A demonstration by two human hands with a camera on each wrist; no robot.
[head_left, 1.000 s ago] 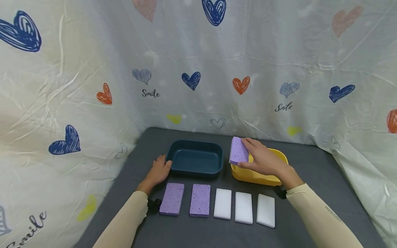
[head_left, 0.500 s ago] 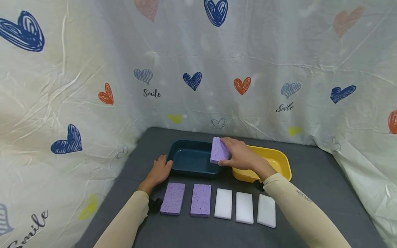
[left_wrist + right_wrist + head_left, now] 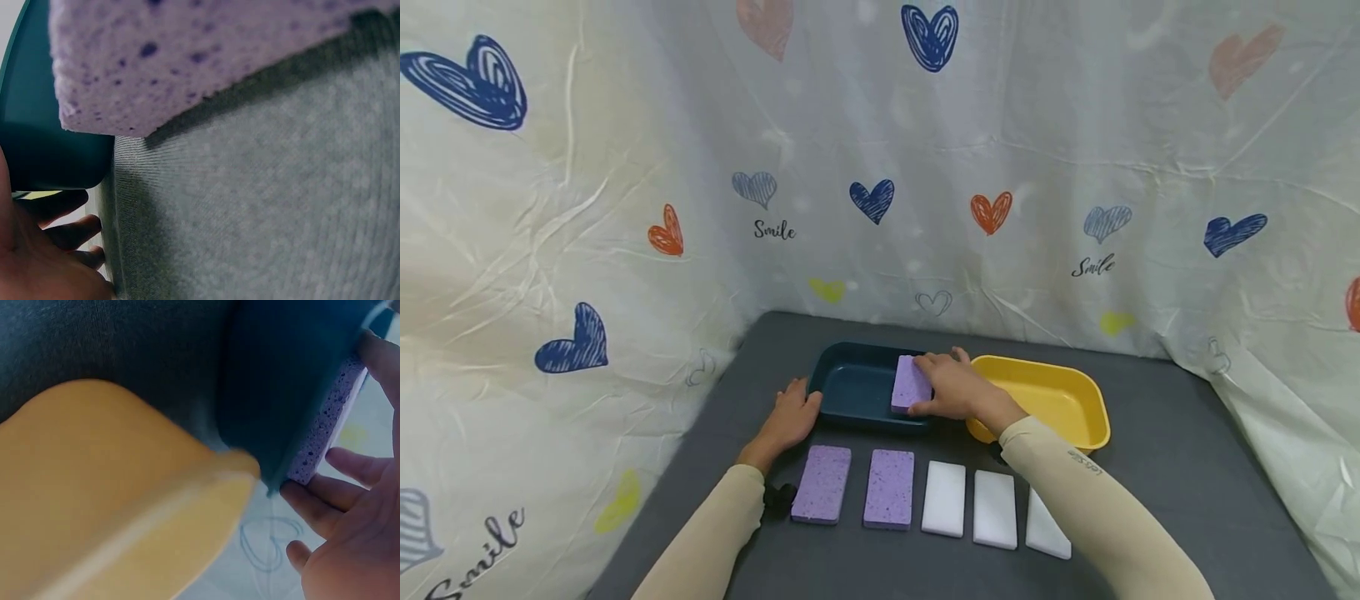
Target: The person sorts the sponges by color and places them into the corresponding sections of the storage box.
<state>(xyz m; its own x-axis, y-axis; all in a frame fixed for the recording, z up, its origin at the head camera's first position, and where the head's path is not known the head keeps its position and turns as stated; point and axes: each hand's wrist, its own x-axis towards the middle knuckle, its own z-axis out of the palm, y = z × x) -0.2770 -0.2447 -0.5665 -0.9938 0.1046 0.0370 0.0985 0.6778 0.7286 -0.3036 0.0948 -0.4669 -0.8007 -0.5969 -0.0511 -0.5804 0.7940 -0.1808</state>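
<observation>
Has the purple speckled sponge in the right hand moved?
Yes. The sponge moved left, from the yellow plastic tub to the right end of the dark-blue plastic tub.

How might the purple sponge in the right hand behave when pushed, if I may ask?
The purple sponge is probably light for its size, given its pitted surface. It seems fairly stiff: its edges look straight in the right hand. Its block shape makes rolling unlikely.

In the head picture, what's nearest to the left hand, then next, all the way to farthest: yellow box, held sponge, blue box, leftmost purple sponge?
1. Blue box: the left hand touches its left end.
2. Leftmost purple sponge: a bit right, closer to the person.
3. Held sponge: farther right, in the right hand.
4. Yellow box: farthest right, past the blue box.
</observation>
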